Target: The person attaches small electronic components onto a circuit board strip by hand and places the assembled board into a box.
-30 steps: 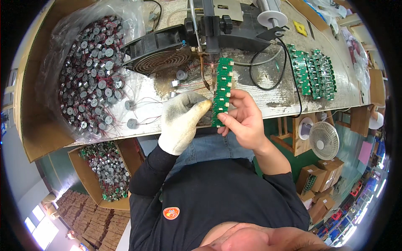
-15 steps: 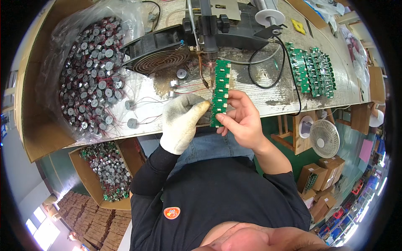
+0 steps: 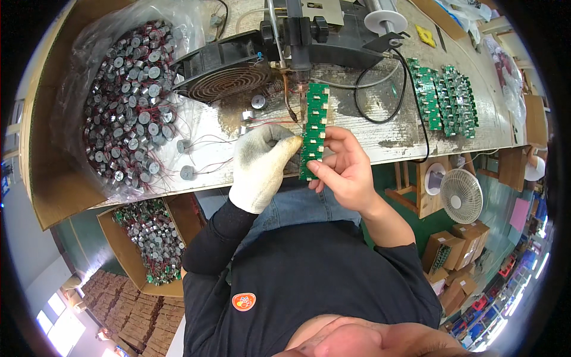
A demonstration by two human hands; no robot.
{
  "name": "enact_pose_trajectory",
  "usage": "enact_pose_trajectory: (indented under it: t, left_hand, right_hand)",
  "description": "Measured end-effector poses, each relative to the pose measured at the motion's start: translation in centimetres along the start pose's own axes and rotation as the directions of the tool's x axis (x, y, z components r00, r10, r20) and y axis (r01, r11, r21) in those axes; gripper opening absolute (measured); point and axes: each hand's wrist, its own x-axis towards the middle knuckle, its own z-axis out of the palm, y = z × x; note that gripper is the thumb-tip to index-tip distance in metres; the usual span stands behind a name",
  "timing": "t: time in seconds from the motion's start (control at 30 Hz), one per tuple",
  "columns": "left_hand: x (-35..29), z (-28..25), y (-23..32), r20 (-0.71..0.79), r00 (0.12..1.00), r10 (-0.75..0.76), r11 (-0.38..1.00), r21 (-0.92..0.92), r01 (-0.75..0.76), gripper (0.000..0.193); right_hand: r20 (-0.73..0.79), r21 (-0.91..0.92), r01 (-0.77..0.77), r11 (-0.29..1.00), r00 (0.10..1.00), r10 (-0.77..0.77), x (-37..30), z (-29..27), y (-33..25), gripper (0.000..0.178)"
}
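A long green circuit board strip point(image 3: 315, 122) with pale connectors along it stands out over the table's front edge. Its near end is gripped by my bare right hand point(image 3: 342, 169), thumb on top and fingers beneath. My left hand point(image 3: 262, 163), in a whitish work glove, is closed in a pinch against the strip's left edge; whatever lies between its fingertips is hidden. Just beyond the glove, a copper-coloured soldering tip point(image 3: 291, 113) points down beside the strip. Small round metal motor-like parts point(image 3: 187, 172) with thin red and dark wires lie left of the glove, wires trailing toward it.
A plastic-lined carton point(image 3: 56, 178) heaped with the round wired parts stands at left; another box point(image 3: 143, 284) sits below. A black fan unit point(image 3: 223, 77) and stand occupy the back. Stacked green boards point(image 3: 446, 104) and a looping black cable point(image 3: 425, 140) lie at right.
My left glove has shifted slightly away from me along the strip's left edge, now covering a wired part seen earlier. My right hand keeps its hold, almost unmoved.
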Motion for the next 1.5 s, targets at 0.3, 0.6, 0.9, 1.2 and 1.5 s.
enact_pose_trajectory:
  t: [0.3,0.6,0.9,1.2,1.5]
  left_hand:
    - [0.2,0.2,0.4,0.006,1.000,0.017,1.000,0.009,-0.017,0.014]
    - [0.1,0.0,-0.4,0.030,0.999,-0.038,0.999,-0.011,0.038,0.014]
    - [-5.2,-3.3,-0.2,-0.087,0.793,0.603,0.635,0.654,-0.411,0.026]
    - [-7.9,-10.8,1.9,-0.247,0.723,0.646,0.524,0.832,-0.183,0.027]
    - [-5.5,-8.0,0.3,0.030,0.851,0.524,0.311,0.923,-0.224,0.028]
  right_hand:
    - [-0.012,0.013,0.034,0.999,0.999,-0.034,-0.1,0.1,-0.5,0.046]
    - [-0.004,-0.016,0.000,1.000,1.000,-0.001,-0.1,-0.2,0.2,0.046]
    - [-0.069,-0.016,-0.005,1.000,0.998,0.004,0.6,-0.4,0.0,0.046]
    - [-0.072,-0.047,0.049,0.998,0.996,-0.052,1.0,-0.6,0.5,0.046]
    - [-0.051,-0.067,0.063,0.996,0.996,-0.067,1.0,-0.2,0.5,0.044]
